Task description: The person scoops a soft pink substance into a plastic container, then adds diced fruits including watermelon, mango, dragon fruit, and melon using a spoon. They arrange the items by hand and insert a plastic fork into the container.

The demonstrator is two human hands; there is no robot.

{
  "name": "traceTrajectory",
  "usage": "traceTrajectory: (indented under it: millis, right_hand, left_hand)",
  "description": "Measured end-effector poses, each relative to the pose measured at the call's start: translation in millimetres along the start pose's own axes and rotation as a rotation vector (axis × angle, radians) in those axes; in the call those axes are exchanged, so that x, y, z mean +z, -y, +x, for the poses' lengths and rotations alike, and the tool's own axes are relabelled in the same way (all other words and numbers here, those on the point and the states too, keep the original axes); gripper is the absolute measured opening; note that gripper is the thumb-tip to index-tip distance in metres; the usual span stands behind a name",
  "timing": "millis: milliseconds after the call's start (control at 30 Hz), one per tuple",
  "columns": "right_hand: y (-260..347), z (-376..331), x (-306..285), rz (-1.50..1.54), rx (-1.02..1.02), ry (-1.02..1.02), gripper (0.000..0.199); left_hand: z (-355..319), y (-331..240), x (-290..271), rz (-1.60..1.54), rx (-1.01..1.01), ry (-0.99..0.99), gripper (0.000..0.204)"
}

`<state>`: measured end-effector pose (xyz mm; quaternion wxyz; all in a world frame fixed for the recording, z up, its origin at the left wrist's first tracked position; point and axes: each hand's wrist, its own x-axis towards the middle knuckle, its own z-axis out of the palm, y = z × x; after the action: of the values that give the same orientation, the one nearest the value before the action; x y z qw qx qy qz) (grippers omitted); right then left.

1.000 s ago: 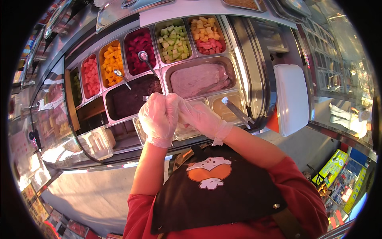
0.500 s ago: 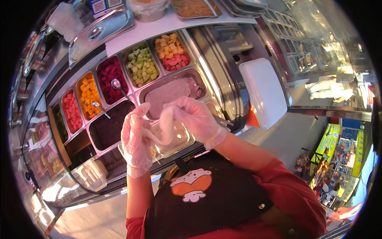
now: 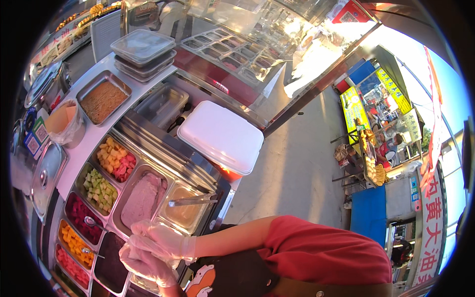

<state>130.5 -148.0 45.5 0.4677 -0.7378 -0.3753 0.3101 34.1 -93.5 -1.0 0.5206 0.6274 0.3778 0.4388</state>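
Observation:
My left hand (image 3: 144,264) and my right hand (image 3: 166,241), both in clear plastic gloves, are pressed together above the near edge of the topping pans. Their fingers are bent and closed; what lies between them is hidden. Just beyond is a pan of pale purple paste (image 3: 143,197). To the left of my left hand is a pan of dark filling (image 3: 110,262). Diced fruit stands in pans beside these: yellow and pink cubes (image 3: 116,158), green cubes (image 3: 100,192), dark red cubes (image 3: 79,214), orange cubes (image 3: 74,240) and pink-red cubes (image 3: 71,266). A spoon (image 3: 90,221) rests in the dark red cubes.
Metal tongs (image 3: 193,201) lie across a light-coloured pan (image 3: 180,212). A white lidded box (image 3: 221,136) stands at the counter's right edge. Farther back are a tray of brown crumbs (image 3: 105,102), stacked lidded trays (image 3: 143,52) and a lined tub (image 3: 67,123). People stand at a stall across the pavement.
The view has swung right, bringing the street in. My hands were apart with a pale, soft strip stretched between them; now they are together, and the strip cannot be made out.

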Motion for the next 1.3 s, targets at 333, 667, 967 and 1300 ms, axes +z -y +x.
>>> traceTrajectory:
  millis: [333,667,967,1300]
  right_hand:
    - [-32.5,-18.5,-9.0,0.218,-0.297,-0.133,0.034]
    - [-34.1,-24.4,-15.8,0.765,0.01,-0.443,0.032]
    - [-41.5,-12.4,-61.0,0.656,-0.041,-0.466,0.045]
    - [-49.3,-5.3,-104.9,0.534,0.121,-0.308,0.057]
  left_hand:
    - [-9.6,-33.1,14.5,-0.042,0.064,0.061,0.038]
    - [-27.5,-27.1,19.3,0.104,0.397,0.172,0.036]
    - [19.1,-23.1,-31.1,-0.055,0.006,-0.198,0.031]
    - [38.9,3.2,-99.7,-0.137,-0.239,-0.313,0.059]
